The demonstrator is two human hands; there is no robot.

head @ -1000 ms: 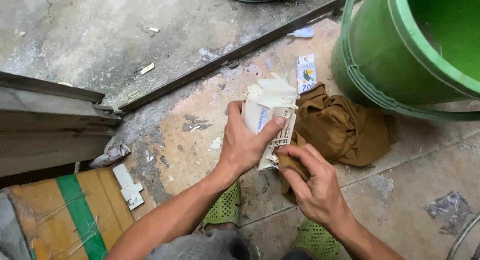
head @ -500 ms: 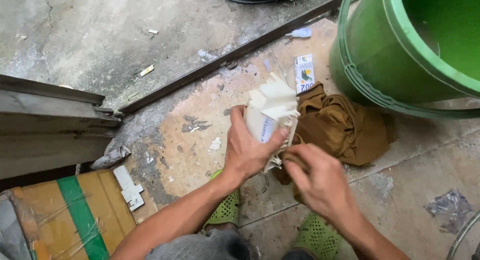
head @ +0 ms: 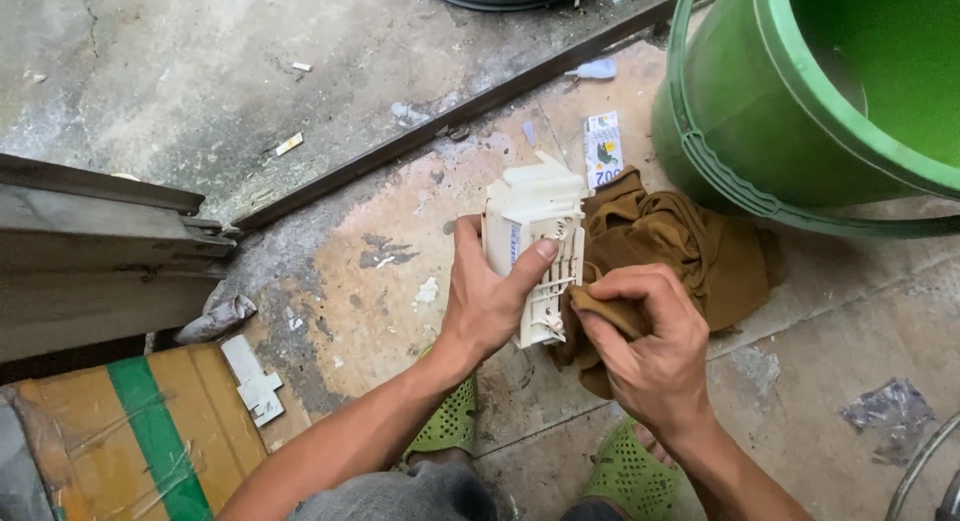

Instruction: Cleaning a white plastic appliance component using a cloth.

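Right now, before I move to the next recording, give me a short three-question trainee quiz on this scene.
1. True or false: the left hand grips the white plastic part.
2. What does the right hand press against that part? A) a sponge B) the brown cloth C) a brush
3. What large thing stands at the upper right, beside the cloth?

Key: 1 true. 2 B. 3 the green bucket.

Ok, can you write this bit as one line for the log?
left hand: holds white plastic part | right hand: presses brown cloth on it | green bucket: beside
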